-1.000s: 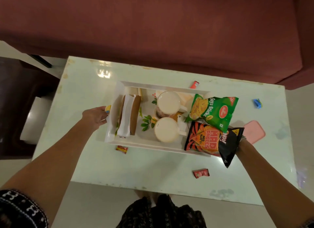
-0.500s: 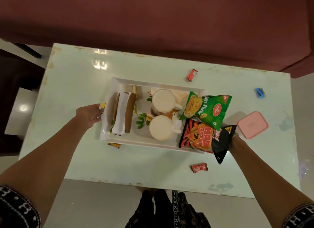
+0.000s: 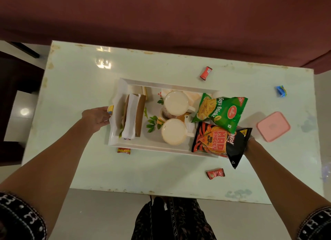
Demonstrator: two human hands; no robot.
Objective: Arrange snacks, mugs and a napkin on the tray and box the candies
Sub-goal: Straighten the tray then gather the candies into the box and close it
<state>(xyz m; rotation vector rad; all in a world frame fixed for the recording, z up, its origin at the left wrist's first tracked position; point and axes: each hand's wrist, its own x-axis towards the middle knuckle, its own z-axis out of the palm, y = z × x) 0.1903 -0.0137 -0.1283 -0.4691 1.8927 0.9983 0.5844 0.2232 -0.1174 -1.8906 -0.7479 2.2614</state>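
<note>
My left hand [image 3: 97, 116] grips the tray [image 3: 123, 85] by its end rim. Right hand [image 3: 249, 141] is at the far end, fingers hidden behind the chip bags: grasp unclear. Mugs [image 3: 176, 103] are tippy, so keep it level on the bench [image 3: 75, 75].

Bare table [image 3: 80, 82] lies open left and front of the tray [image 3: 154, 147]; scattered candies [image 3: 215, 173] dot the right.
</note>
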